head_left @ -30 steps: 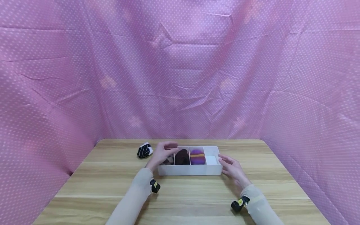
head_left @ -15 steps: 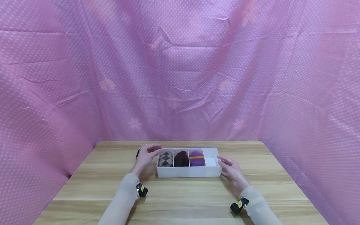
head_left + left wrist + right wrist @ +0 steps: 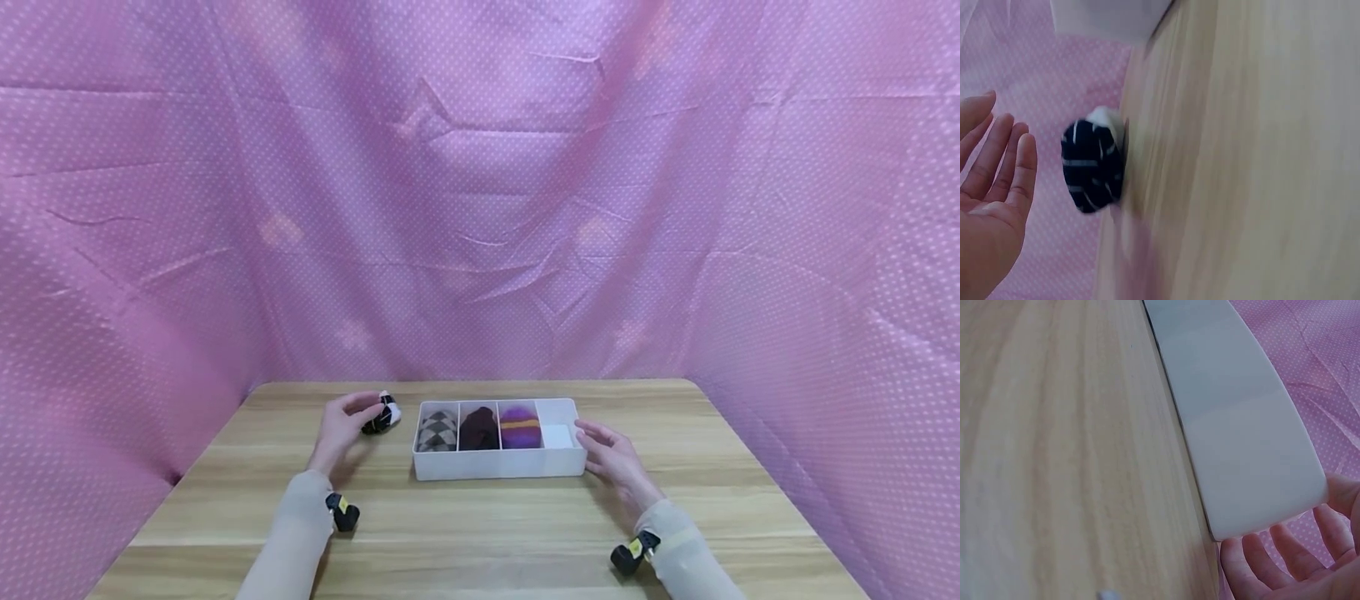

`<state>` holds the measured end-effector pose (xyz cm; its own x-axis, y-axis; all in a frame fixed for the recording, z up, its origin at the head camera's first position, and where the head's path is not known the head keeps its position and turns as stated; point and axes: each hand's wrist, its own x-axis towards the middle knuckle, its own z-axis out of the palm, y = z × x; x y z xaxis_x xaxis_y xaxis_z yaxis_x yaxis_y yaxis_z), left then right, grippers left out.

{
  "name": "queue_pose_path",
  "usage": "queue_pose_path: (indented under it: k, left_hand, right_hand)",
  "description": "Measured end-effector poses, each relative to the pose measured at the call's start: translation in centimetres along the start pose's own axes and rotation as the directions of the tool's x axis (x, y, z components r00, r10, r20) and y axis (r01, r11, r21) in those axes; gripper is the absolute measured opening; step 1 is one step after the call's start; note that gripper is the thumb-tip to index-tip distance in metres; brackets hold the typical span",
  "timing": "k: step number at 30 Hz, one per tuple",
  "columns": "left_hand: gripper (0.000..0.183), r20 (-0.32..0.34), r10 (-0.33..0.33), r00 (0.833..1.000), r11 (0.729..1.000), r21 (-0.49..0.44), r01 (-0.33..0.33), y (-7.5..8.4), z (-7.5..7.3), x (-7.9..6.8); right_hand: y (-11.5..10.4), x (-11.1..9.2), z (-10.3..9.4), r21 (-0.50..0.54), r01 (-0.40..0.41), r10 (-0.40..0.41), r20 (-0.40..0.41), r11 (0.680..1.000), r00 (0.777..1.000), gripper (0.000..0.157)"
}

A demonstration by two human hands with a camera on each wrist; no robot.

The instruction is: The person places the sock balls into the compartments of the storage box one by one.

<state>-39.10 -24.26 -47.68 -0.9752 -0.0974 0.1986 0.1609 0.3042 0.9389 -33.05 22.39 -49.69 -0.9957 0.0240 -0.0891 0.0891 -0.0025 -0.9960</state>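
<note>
A black rolled sock with white lines and a white part lies on the table, left of the box. My left hand is beside it, fingers extended. In the left wrist view a gap shows between that hand and the sock. A white divided box holds an argyle sock roll, a dark brown one and a purple one with an orange stripe. The rightmost compartment shows only white surfaces. My right hand touches the box's right end with relaxed fingers.
The wooden table reaches back to a pink dotted cloth that hangs behind and on both sides. Small black cameras are strapped to both wrists.
My left hand has moved left from above the box to the black sock, uncovering the argyle roll. My right hand stays at the box's right end.
</note>
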Motion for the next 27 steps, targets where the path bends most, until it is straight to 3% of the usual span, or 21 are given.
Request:
queue_pose_path:
  k: [6,12,19,27]
  left_hand:
    - [0.047,-0.018,0.000,1.000,1.000,0.010,0.000,-0.4,-1.5,-0.1]
    - [0.050,-0.019,0.006,1.000,0.999,0.042,-0.006,-0.9,-1.9,-0.3]
    - [0.056,0.031,-0.003,1.000,0.990,0.141,-0.001,-1.3,-1.0,0.6]
    - [0.061,0.098,-0.041,0.994,0.997,0.072,0.034,-2.1,0.2,1.6]
  right_hand:
    - [-0.2,0.0,0.0,0.004,-0.006,0.006,-0.003,1.000,1.000,0.051]
    - [-0.2,-0.2,-0.1,-0.007,-0.023,0.023,0.013,1.000,1.000,0.050]
    - [-0.1,-0.1,-0.2,0.000,-0.017,0.017,0.020,1.000,1.000,0.050]
    - [-0.1,-0.2,-0.2,0.007,0.001,-0.001,0.029,1.000,1.000,0.052]
